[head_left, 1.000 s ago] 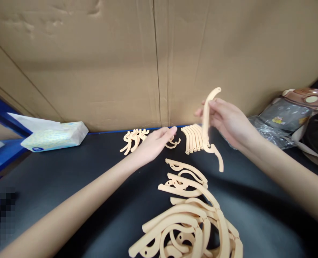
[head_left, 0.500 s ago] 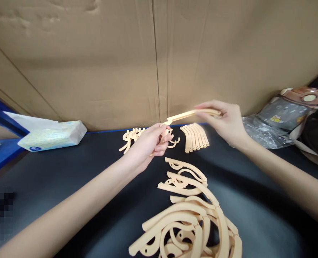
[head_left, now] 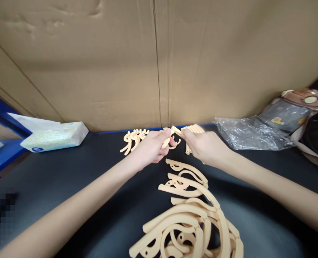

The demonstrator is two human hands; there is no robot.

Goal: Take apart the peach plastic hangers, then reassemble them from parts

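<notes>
Over the back of the black table, my left hand (head_left: 157,145) is closed around a cream plastic hanger piece (head_left: 165,143), most of it hidden by the fingers. My right hand (head_left: 208,145) grips a cream hanger arm (head_left: 177,131), whose end points left and meets the left hand's fingertips. Whether the two pieces are joined cannot be seen. Behind the left hand lies a cluster of hanger hooks (head_left: 134,138). A row of loose hanger arms (head_left: 195,129) sits partly hidden behind the right hand. Nearer me, folded hangers (head_left: 185,211) overlap in a pile.
A tissue pack (head_left: 55,137) lies at the back left beside a blue frame (head_left: 3,150). To the right are a crumpled clear plastic bag (head_left: 252,132) and a transparent container with a brown top (head_left: 285,111). A cardboard wall (head_left: 107,71) closes off the back.
My right hand has moved left and down with the hanger arm, turning so its back faces me. The arm's end has come to my left hand, which has barely moved.
</notes>
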